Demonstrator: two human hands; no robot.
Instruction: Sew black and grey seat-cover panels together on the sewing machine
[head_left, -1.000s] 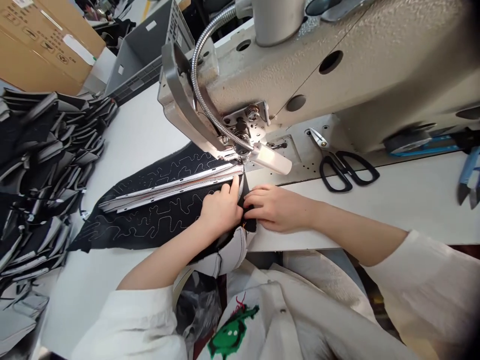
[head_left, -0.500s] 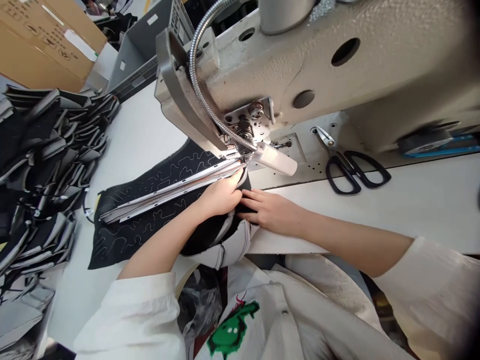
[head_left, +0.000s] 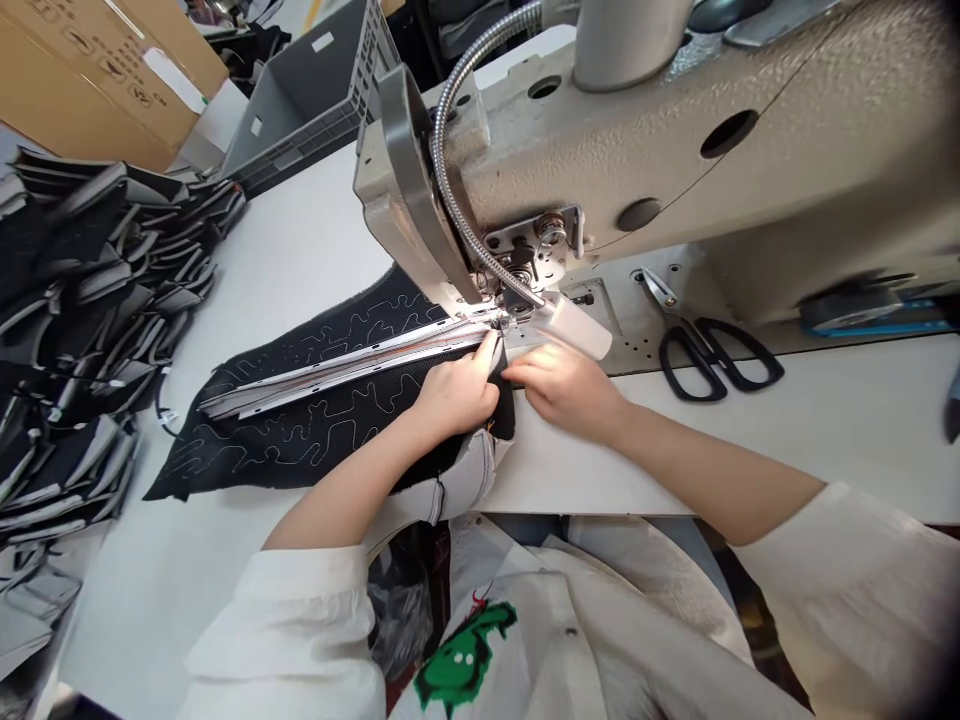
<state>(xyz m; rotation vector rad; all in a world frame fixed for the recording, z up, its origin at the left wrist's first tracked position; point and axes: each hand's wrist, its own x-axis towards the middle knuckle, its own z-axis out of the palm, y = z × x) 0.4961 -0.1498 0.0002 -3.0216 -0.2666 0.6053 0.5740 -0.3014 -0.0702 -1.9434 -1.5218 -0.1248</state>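
Mesh panel, black, wavy-stitched, pressed by left hand; right hand beside.

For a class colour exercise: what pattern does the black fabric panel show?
The black fabric panel shows pale winding stitch lines; head view.

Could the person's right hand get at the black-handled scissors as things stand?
Probably yes: the right hand lies close to the black-handled scissors, and only the white table top lies between them, with nothing standing in the way.
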